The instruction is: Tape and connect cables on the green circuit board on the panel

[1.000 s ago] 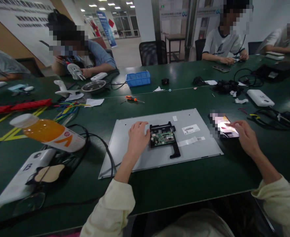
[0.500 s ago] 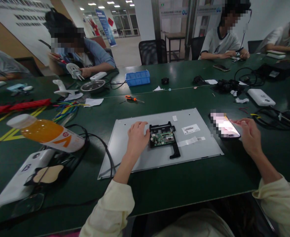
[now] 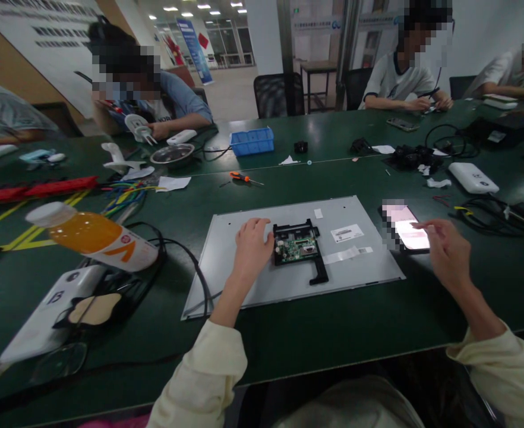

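A flat grey-white panel (image 3: pixel 226 261) lies on the table in front of me. On it sits a black plastic frame (image 3: pixel 319 270) around a green circuit board (image 3: pixel 300 249). My left hand (image 3: pixel 253 246) rests over the panel, just left of the frame, its fingers loosely curved and thumb apart, with nothing held. Off the panel's right edge, a phone (image 3: pixel 416 235) with a lit screen lies flat. My right hand (image 3: pixel 451 252) hovers at the phone's right side, index finger stretched over the screen and the others curled; whether the fingertip touches cannot be told.
An orange drink bottle (image 3: pixel 97 238) leans at left beside a white power bank (image 3: pixel 59 309) and black cables (image 3: pixel 191 255). Beyond the panel lie a screwdriver (image 3: pixel 246 178) and a blue basket (image 3: pixel 252 142). Another white power bank (image 3: pixel 473 178) sits at right. Other people sit across the table.
My right hand has moved left, bringing its index finger over the phone screen. My left hand keeps its place beside the frame; the whole view has shifted slightly.
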A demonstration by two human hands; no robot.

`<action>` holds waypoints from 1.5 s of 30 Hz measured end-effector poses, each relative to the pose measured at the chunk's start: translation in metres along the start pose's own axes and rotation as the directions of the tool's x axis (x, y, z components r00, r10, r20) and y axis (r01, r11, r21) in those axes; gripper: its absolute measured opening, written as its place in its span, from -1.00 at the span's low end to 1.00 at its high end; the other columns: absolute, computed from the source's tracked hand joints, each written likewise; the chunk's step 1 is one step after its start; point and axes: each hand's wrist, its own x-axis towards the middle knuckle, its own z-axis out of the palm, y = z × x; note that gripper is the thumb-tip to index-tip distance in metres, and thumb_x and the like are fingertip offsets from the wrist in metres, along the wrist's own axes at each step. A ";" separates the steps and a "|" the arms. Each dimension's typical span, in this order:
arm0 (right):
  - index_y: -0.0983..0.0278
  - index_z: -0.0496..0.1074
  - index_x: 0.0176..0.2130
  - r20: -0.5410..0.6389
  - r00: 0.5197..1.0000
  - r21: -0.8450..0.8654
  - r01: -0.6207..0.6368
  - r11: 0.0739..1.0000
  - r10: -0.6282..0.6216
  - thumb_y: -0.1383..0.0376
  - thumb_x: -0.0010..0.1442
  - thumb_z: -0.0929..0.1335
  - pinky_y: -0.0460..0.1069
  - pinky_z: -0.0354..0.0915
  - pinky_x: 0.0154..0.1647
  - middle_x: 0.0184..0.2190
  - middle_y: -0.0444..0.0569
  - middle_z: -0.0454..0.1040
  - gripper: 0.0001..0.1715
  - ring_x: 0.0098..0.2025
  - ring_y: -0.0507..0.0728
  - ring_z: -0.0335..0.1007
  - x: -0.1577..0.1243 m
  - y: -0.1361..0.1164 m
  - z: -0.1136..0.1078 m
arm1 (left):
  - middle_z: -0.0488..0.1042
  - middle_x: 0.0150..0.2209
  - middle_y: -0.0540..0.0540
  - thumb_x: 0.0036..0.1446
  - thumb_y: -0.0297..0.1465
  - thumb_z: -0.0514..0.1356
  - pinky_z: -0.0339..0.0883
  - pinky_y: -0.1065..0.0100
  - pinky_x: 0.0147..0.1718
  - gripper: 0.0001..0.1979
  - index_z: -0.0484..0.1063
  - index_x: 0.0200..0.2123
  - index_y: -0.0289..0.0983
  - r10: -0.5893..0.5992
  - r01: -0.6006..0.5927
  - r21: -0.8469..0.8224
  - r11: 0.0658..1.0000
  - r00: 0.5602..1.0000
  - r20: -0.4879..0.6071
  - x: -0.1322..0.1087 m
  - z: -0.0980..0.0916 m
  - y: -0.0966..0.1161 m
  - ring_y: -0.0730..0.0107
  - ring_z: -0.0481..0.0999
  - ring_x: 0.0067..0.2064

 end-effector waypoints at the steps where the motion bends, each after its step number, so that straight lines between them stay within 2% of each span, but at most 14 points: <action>1: 0.19 0.39 -0.11 0.063 0.998 0.010 0.026 1.000 -0.027 0.15 0.29 0.16 0.17 0.30 -0.04 -0.12 0.02 0.50 -0.68 -0.06 0.24 0.42 -0.001 -0.008 0.003 | 0.40 -0.05 -0.17 0.16 -0.45 0.06 0.26 0.06 0.02 -0.73 0.36 -0.06 -0.22 -0.001 0.001 -0.001 1.000 1.000 0.002 0.000 0.000 0.000 0.12 0.37 0.02; 4: 0.16 0.38 -0.03 0.309 0.945 0.032 0.105 0.994 -0.110 0.15 0.26 0.20 0.20 0.31 -0.02 -0.04 0.04 0.46 -0.67 0.01 0.27 0.38 -0.003 -0.035 0.016 | 0.40 -0.05 -0.18 0.16 -0.45 0.06 0.27 0.07 0.02 -0.74 0.36 -0.06 -0.23 -0.007 0.007 -0.010 1.000 1.000 0.008 -0.001 -0.001 0.001 0.13 0.38 0.02; 7: 0.12 0.29 0.10 0.521 0.827 0.088 0.195 0.977 -0.211 0.18 0.25 0.23 0.25 0.21 0.13 0.09 0.03 0.35 -0.57 0.13 0.27 0.27 -0.003 -0.059 0.034 | 0.39 -0.04 -0.19 0.17 -0.45 0.06 0.27 0.07 0.02 -0.74 0.36 -0.06 -0.24 -0.009 0.010 -0.023 1.000 1.000 0.013 -0.001 -0.001 0.002 0.14 0.38 0.02; 10: 0.10 0.23 0.16 0.605 0.744 0.157 0.241 0.958 -0.286 0.23 0.22 0.24 0.26 0.14 0.21 0.17 0.00 0.27 -0.49 0.20 0.26 0.19 -0.002 -0.077 0.050 | 0.39 -0.04 -0.19 0.20 -0.43 0.05 0.27 0.09 0.01 -0.73 0.34 -0.03 -0.25 0.011 -0.011 -0.032 0.999 1.000 0.012 -0.002 0.000 0.003 0.15 0.38 0.01; 12: 0.09 0.23 0.16 0.629 0.721 0.174 0.233 0.957 -0.290 0.23 0.21 0.25 0.25 0.16 0.20 0.15 0.00 0.28 -0.49 0.19 0.25 0.20 -0.001 -0.085 0.057 | 0.39 -0.04 -0.19 0.21 -0.41 0.04 0.28 0.10 0.01 -0.73 0.33 -0.02 -0.25 0.022 -0.022 -0.035 0.999 1.000 0.008 -0.003 0.002 0.002 0.15 0.39 0.01; 16: 0.10 0.31 0.09 0.629 0.750 0.123 0.160 0.979 -0.202 0.21 0.18 0.28 0.22 0.28 0.05 0.03 0.02 0.36 -0.54 0.06 0.26 0.32 -0.002 -0.090 0.066 | 0.39 -0.04 -0.20 0.22 -0.40 0.02 0.28 0.12 0.01 -0.71 0.32 0.01 -0.27 0.011 -0.011 -0.024 1.000 1.000 -0.003 -0.003 0.005 -0.002 0.16 0.39 0.01; 20: 0.13 0.37 0.05 0.605 0.787 0.042 0.121 0.992 -0.122 0.23 0.12 0.33 0.17 0.33 -0.09 -0.14 0.02 0.42 -0.54 -0.16 0.23 0.41 -0.007 -0.087 0.068 | 0.38 -0.05 -0.22 0.20 -0.41 0.03 0.30 0.13 -0.01 -0.70 0.33 0.00 -0.28 -0.064 0.064 -0.008 0.998 0.997 -0.032 -0.003 0.005 -0.012 0.14 0.40 0.01; 24: 0.19 0.48 -0.17 0.612 0.782 0.050 0.112 0.992 -0.119 0.30 0.12 0.30 0.08 0.32 -0.20 -0.28 -0.03 0.46 -0.74 -0.32 0.14 0.40 -0.008 -0.084 0.067 | 0.38 -0.07 -0.24 0.19 -0.37 0.05 0.32 0.09 -0.05 -0.70 0.35 -0.02 -0.27 -0.168 0.169 0.036 0.985 0.986 -0.015 -0.003 0.003 -0.019 0.08 0.40 0.00; 29: 0.24 0.49 -0.26 0.526 0.849 -0.042 0.080 0.996 -0.046 0.33 0.11 0.29 0.02 0.27 -0.21 -0.31 -0.06 0.48 -0.80 -0.33 0.10 0.39 0.002 -0.080 0.068 | 0.37 -0.04 -0.26 0.15 -0.35 0.07 0.31 0.16 -0.03 -0.64 0.36 0.02 -0.28 -0.265 0.256 0.096 0.962 0.959 0.102 -0.002 0.002 -0.023 0.07 0.39 0.01; 32: 0.26 0.48 -0.22 0.493 0.870 -0.124 0.065 0.990 0.005 0.32 0.14 0.28 0.00 0.26 -0.21 -0.30 -0.03 0.47 -0.79 -0.32 0.10 0.40 0.008 -0.075 0.068 | 0.38 -0.08 -0.24 0.11 -0.38 0.11 0.29 0.22 -0.01 -0.65 0.39 -0.01 -0.29 -0.257 0.252 0.052 0.966 0.956 0.139 0.000 0.005 -0.029 0.12 0.41 -0.02; 36: 0.30 0.45 -0.09 0.450 0.892 -0.370 0.136 0.919 0.049 0.25 0.21 0.25 0.04 0.25 -0.30 -0.19 0.13 0.43 -0.68 -0.28 0.19 0.40 0.010 -0.073 0.067 | 0.41 -0.17 -0.18 0.06 -0.43 0.13 0.30 0.30 -0.05 -0.70 0.44 -0.09 -0.29 -0.224 0.237 -0.059 0.970 0.959 0.171 0.004 0.008 -0.039 0.24 0.46 -0.15; 40: 0.32 0.42 -0.03 0.366 0.929 -0.497 0.245 0.832 -0.054 0.21 0.21 0.25 0.13 0.27 -0.23 -0.08 0.24 0.38 -0.61 -0.11 0.35 0.33 0.015 -0.084 0.071 | 0.44 -0.24 -0.13 0.04 -0.47 0.13 0.32 0.34 -0.15 -0.73 0.45 -0.15 -0.30 -0.222 0.248 -0.134 0.959 0.957 0.184 0.007 0.010 -0.048 0.32 0.46 -0.24; 43: 0.32 0.42 -0.02 0.369 0.908 -0.377 0.342 0.861 -0.199 0.23 0.21 0.26 0.17 0.26 -0.08 -0.04 0.22 0.38 -0.62 -0.03 0.35 0.29 0.024 -0.095 0.088 | 0.46 -0.28 -0.10 0.04 -0.48 0.12 0.31 0.34 -0.17 -0.74 0.45 -0.16 -0.30 -0.232 0.259 -0.160 0.953 0.958 0.169 0.009 0.010 -0.054 0.34 0.45 -0.27; 45: 0.32 0.41 -0.01 0.417 0.862 -0.225 0.405 0.886 -0.289 0.26 0.21 0.27 0.16 0.24 0.01 -0.03 0.18 0.39 -0.63 0.00 0.30 0.29 0.030 -0.099 0.108 | 0.45 -0.28 -0.10 0.04 -0.45 0.14 0.31 0.34 -0.17 -0.75 0.44 -0.16 -0.30 -0.246 0.270 -0.167 0.948 0.957 0.151 0.009 0.010 -0.057 0.34 0.45 -0.28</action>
